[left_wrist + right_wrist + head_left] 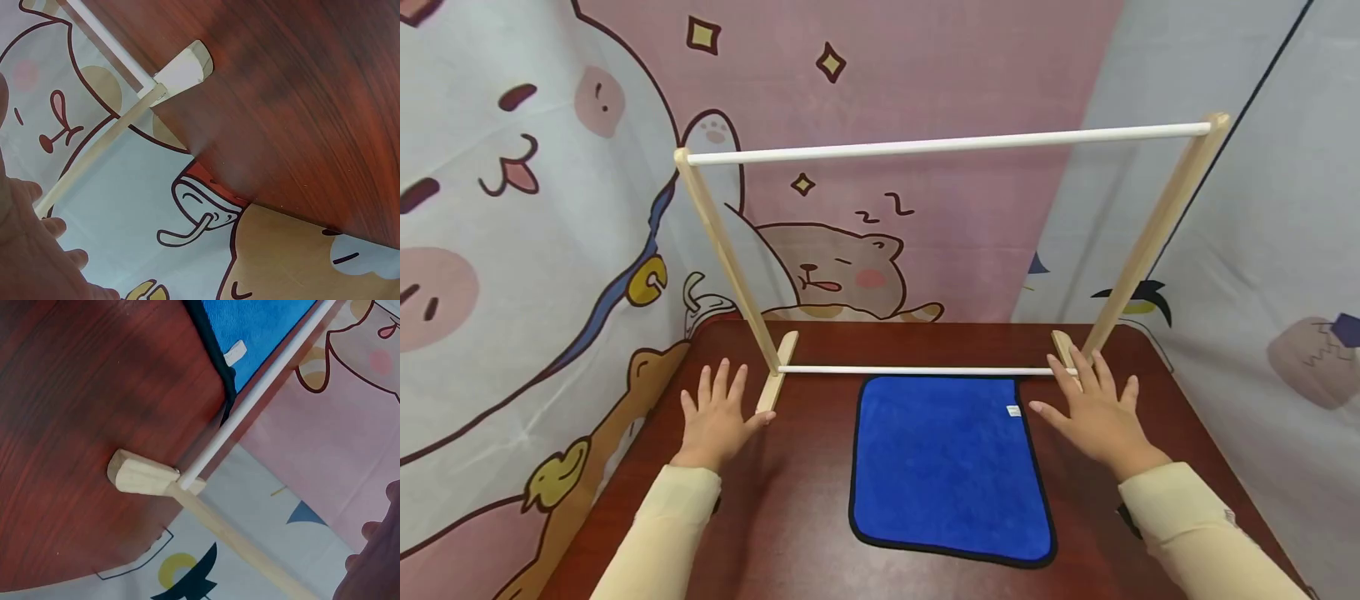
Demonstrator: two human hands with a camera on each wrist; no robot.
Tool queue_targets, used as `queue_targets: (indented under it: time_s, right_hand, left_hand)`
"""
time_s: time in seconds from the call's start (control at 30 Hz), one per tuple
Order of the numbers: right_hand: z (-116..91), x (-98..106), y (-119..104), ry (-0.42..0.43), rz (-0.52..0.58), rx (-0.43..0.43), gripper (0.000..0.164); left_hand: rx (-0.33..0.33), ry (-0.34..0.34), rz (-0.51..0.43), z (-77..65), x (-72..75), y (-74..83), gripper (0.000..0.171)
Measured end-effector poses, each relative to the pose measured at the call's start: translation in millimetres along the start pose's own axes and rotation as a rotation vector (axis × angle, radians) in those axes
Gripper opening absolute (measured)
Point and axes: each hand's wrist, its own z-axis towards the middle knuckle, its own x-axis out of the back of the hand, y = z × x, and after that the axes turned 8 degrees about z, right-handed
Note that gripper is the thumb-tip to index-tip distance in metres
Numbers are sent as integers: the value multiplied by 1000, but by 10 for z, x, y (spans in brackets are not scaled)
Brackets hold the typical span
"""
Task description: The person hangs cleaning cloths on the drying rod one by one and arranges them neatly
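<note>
A blue towel (947,467) with black edging and a small white tag lies flat on the dark red wooden table (805,517). Behind it stands a wooden rack (1157,242) with a white top bar (947,146) and a white lower bar (917,370). My left hand (717,421), fingers spread, is left of the towel, beside the rack's left foot (777,372). On the other side, my right hand (1101,412) has its fingers spread and overlaps the rack's right foot in the head view. Both hands hold nothing.
Cloth printed with cartoon animals (850,267) hangs behind the table and along both sides. Its left panel (550,317) and right panel (1262,292) border the table edges. The rack's uprights rise near the table's back edge.
</note>
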Motion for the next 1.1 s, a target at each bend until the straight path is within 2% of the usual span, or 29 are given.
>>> queue_targets:
  time_s: [0.3, 0.67, 1.1]
  right_hand:
    - [60, -180, -36, -15, 15, 31, 84]
    - [160, -436, -114, -75, 101, 68, 85]
    - [242, -814, -224, -100, 94, 95, 78]
  left_hand:
    - [18, 2, -47, 74, -7, -17, 90]
    - [72, -11, -151, 304, 46, -27, 91]
    - [132, 32, -336, 549, 91, -53, 92]
